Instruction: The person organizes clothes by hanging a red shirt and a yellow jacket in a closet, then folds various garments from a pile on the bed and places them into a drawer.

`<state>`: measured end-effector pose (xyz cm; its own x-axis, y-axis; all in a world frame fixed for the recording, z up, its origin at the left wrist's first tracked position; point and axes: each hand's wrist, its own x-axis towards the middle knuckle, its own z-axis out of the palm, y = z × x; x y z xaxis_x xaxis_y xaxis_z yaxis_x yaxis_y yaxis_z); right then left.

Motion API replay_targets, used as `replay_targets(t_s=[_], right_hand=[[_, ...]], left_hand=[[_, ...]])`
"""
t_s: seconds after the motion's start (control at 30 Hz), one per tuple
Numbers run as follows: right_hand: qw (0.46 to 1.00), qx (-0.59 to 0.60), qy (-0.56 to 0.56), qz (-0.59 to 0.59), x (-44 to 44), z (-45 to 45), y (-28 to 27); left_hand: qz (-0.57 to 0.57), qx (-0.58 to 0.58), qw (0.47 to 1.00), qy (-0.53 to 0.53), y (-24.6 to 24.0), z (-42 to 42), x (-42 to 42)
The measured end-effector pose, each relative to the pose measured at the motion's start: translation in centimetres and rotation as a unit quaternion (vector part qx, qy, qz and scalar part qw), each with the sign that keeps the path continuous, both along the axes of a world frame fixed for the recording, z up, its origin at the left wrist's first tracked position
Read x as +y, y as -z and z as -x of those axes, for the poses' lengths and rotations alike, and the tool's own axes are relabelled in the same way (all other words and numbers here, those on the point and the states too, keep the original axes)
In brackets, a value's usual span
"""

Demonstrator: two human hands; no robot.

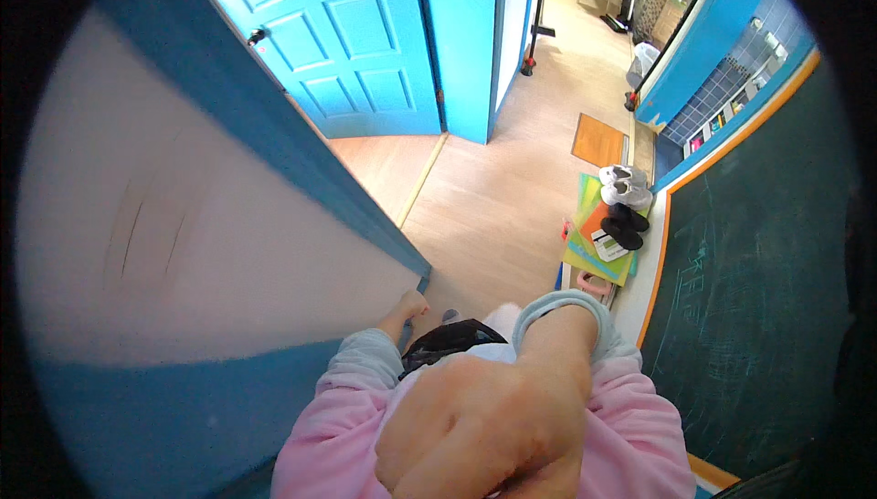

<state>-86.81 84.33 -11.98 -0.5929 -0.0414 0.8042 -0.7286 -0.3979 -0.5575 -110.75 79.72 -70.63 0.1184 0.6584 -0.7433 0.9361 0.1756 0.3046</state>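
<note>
My right hand (pixel 479 424) is raised close to the camera with its back towards me. Its fingers bend down past the lower edge of the picture, so what they touch is hidden. Lower down, beside the end of the blue-trimmed wall (pixel 384 245), is my left hand (pixel 414 304). Its fingers look curled, and whatever may be inside them cannot be made out. A glossy black item (pixel 452 345), perhaps a plastic bag, shows between my forearms in front of my body. Pink sleeves with pale blue-grey cuffs cover both arms.
A blue panelled door (pixel 342 40) stands ahead on the left. Along the right runs a chalkboard (pixel 754 280) with an orange frame. White shoes (pixel 625 191) and black shoes (pixel 623 226) rest on stacked colourful sheets (pixel 589 252). A wooden board (pixel 598 139) lies on the floor beyond.
</note>
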Motion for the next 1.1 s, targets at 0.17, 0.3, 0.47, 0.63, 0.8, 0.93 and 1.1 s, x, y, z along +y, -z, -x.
replay_targets(t_s=[0.17, 0.3, 0.47, 0.63, 0.8, 0.93, 1.1], right_hand=[[0.992, -0.002, -0.108, 0.066, 10.8, 5.1, 1.8], [0.989, 0.005, -0.139, 0.055, 21.8, 9.9, 2.5], [0.967, 0.072, -0.236, 0.061, 32.4, 18.8, -0.4], [0.974, 0.093, -0.190, 0.084, 39.8, 28.1, -0.4], [0.947, 0.012, -0.318, 0.044, 42.1, 38.0, 1.2], [0.928, 0.042, -0.370, 0.009, 42.2, 48.5, 1.3], [0.946, 0.106, -0.272, -0.144, 40.2, 63.0, 4.9]], left_hand=[[0.074, 0.010, 0.995, 0.061, 3.0, 4.0, 10.6], [0.079, -0.030, 0.976, -0.200, 1.7, 5.1, 20.9], [-0.017, -0.021, 0.993, -0.114, 6.3, 12.6, 26.9], [-0.055, -0.097, 0.929, -0.354, -0.1, 16.0, 33.9], [-0.059, -0.107, 0.895, -0.428, -0.8, 24.2, 34.6], [-0.023, -0.074, 0.882, -0.465, 0.1, 32.9, 30.6], [-0.003, -0.022, 0.847, -0.530, -0.5, 43.8, 23.7]])
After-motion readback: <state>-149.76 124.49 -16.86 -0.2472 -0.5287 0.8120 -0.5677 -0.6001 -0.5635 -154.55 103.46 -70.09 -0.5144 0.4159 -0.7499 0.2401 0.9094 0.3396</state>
